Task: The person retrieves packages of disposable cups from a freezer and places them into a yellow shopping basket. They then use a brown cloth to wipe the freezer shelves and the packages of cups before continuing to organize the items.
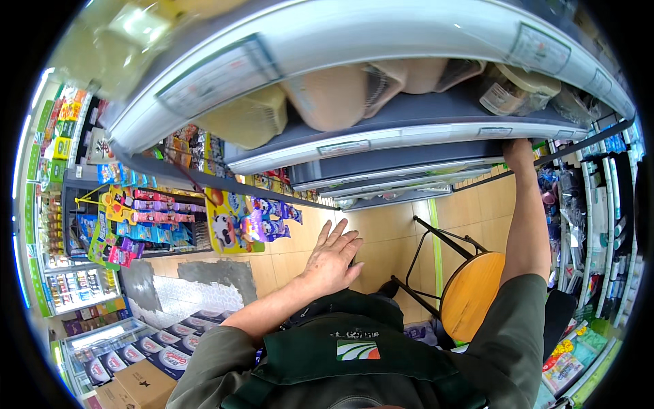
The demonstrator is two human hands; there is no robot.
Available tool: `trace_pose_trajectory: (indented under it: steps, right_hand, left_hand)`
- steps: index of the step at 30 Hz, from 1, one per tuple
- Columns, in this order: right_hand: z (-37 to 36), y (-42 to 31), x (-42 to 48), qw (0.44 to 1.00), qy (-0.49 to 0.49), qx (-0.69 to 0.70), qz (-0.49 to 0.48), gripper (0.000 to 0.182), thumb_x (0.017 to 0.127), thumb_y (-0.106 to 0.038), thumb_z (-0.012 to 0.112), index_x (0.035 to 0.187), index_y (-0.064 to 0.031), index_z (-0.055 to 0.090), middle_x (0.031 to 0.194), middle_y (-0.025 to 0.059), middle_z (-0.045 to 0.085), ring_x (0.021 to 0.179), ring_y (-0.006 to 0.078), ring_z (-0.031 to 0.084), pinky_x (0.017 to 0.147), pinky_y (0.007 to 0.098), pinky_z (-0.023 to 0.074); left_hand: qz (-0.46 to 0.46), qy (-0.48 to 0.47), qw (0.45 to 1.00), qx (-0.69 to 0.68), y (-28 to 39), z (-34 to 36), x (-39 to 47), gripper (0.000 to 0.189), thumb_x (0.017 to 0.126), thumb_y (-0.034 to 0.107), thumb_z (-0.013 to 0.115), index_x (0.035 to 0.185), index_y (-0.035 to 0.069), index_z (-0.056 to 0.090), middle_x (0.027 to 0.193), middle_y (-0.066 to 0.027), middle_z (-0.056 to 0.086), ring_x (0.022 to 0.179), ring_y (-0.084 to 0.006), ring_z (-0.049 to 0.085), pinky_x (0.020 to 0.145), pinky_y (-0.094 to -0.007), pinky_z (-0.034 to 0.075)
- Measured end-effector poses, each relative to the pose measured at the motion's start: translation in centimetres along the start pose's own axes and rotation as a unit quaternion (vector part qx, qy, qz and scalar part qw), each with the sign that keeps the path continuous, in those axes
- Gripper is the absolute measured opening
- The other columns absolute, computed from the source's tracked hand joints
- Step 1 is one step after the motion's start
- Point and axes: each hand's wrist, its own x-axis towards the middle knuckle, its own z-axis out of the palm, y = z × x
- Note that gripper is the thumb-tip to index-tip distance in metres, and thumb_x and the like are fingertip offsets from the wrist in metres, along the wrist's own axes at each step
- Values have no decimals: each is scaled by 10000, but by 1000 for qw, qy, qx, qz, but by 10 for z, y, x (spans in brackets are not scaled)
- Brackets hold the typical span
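Observation:
My left hand (pixel 334 255) hangs over the tiled floor with its fingers apart and nothing in it. My right hand (pixel 518 153) reaches into a grey metal shelf unit (pixel 388 148) at its right end; the fingers are hidden behind the shelf edge, so what they touch does not show. On the shelf above lie a pale yellow plastic container (pixel 250 117), pink plastic containers (pixel 327 97) and a lidded jar (pixel 511 92). The shelf below the price strip looks dark, with little of its surface in view.
A round wooden-topped stool (pixel 472 296) with black metal legs stands below my right arm. Hanging snack packets (pixel 163 204) are at the left. Stacked cartons (pixel 138 383) sit at the lower left. Shelves of packaged goods (pixel 587 230) line the right side. A grey patch (pixel 219 276) marks the floor.

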Motion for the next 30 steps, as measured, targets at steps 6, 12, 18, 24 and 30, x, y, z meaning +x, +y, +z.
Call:
trace_pose_trajectory:
  steps: [6, 12, 18, 24, 30]
  right_hand:
    - [-28, -201, -45, 972, -143, -120, -139, 410, 1016, -164, 565, 1382, -14, 675, 1407, 220, 690, 1328, 391, 653, 1149, 505, 507]
    - [-49, -411, -101, 945, -172, 57, -273, 325, 1032, -223, 590, 1263, -73, 763, 1344, 197, 736, 1287, 388, 687, 1113, 498, 529]
    - [-73, -530, -119, 832, -387, 381, -115, 288, 997, -235, 621, 1086, -31, 804, 1138, 192, 803, 1119, 323, 766, 1033, 435, 555]
    - [-25, -446, -108, 897, -237, 183, -325, 248, 903, -317, 738, 1098, -173, 789, 1173, 133, 752, 1138, 363, 726, 1000, 496, 569]
    - [-43, -271, -77, 964, -180, 67, -187, 297, 948, -330, 749, 1216, -204, 764, 1314, 136, 683, 1213, 408, 664, 1050, 519, 552]
  left_hand:
    - [-28, 22, 999, -7, -2, -7, -28, 524, 892, 269, 823, 1335, 19, 699, 1416, -194, 672, 1519, -445, 471, 1304, -661, 257]
    - [-13, 80, 997, -2, -14, -29, -9, 513, 908, 269, 805, 1335, 8, 689, 1466, -214, 621, 1549, -465, 414, 1295, -664, 270]
    - [-88, 247, 962, -80, -37, -42, 8, 563, 850, 96, 801, 1343, 3, 545, 1456, -255, 492, 1410, -493, 469, 1199, -532, 400]
    - [-90, 244, 956, -139, -50, -40, 21, 550, 870, 109, 778, 1350, 0, 533, 1427, -266, 497, 1422, -502, 455, 1208, -558, 385]
    - [-61, 201, 976, -48, -35, -35, 60, 516, 929, 182, 773, 1378, 2, 595, 1467, -272, 563, 1478, -497, 463, 1235, -541, 390]
